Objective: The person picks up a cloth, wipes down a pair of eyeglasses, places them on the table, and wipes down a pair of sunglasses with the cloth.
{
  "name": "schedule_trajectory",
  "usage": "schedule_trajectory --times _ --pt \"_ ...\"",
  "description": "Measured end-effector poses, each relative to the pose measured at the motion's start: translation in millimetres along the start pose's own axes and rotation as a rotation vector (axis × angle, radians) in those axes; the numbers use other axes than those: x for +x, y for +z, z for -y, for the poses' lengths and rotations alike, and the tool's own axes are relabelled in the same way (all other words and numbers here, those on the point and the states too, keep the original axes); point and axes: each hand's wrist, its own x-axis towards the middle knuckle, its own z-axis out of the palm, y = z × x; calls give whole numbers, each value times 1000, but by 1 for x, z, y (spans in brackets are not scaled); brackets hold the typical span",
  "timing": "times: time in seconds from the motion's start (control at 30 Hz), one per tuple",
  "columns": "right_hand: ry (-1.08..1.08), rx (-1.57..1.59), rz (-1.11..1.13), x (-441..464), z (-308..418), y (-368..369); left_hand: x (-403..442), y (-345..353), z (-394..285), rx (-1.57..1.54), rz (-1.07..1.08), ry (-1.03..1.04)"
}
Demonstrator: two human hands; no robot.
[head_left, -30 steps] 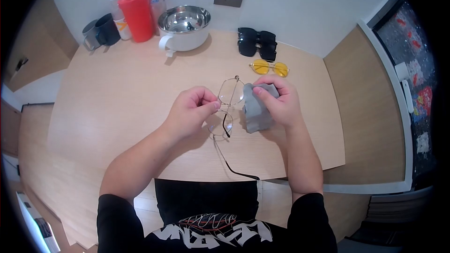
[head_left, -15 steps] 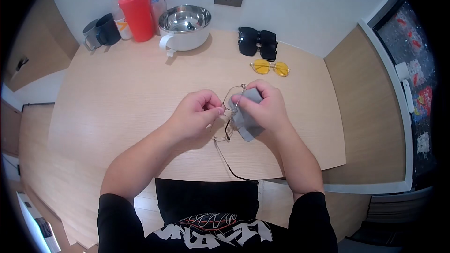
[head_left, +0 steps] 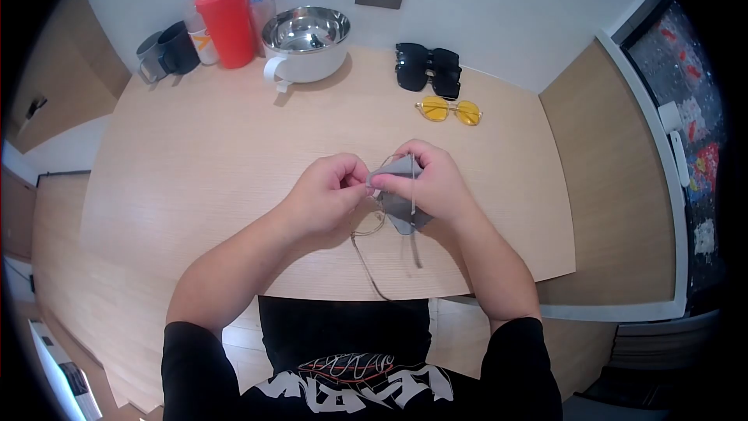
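Thin-framed clear glasses (head_left: 379, 222) hang between my hands, one temple arm pointing down toward the table's front edge. My left hand (head_left: 331, 191) pinches the frame near its bridge with thumb and forefinger. Wrapped around the upper lens is a grey cloth (head_left: 399, 210), which my right hand (head_left: 430, 185) presses with thumb and fingers. The other temple arm passes in front of the cloth and my right fingers. Cloth and fingers hide most of the upper lens.
Yellow-lensed glasses (head_left: 450, 111) and stacked dark sunglasses (head_left: 428, 70) lie at the back right of the wooden table (head_left: 195, 148). Along the back stand a white-and-steel bowl (head_left: 310, 66), a red tumbler (head_left: 227, 23), a bottle (head_left: 262, 4) and dark mugs (head_left: 180, 48).
My right hand has moved left with the cloth, from beside the glasses onto the upper lens. The near temple arm has swung to the right. My left hand keeps its pinch.
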Motion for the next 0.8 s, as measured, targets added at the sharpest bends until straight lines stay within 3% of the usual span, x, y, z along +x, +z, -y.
schedule_trajectory --times 0.03,0.13,0.23,0.33,0.47,0.53,0.63,0.73,0.8 --pt "16 -12 50 -1 2 1 -1 1 -3 -9 -2 -13" --pt "72 -68 -77 2 0 -4 -3 5 -3 -93 -1 -40" --pt "-13 1 -92 5 -9 -8 -2 3 -1 -154 -14 -49" --pt "-57 -199 56 2 -4 -9 -3 4 -3 -150 -14 -76" --pt "9 -190 -70 3 1 -13 -5 8 -6 -228 12 -88" --pt "-35 -103 -142 5 -8 -11 -3 3 -6 -91 21 -63" --pt "-85 -151 96 5 -13 -10 -2 2 -4 -25 16 -66" --pt "82 -211 9 1 7 -13 -3 4 -4 -71 12 -73" --pt "58 -90 -100 4 -1 -13 -2 3 -5 -76 12 -60"
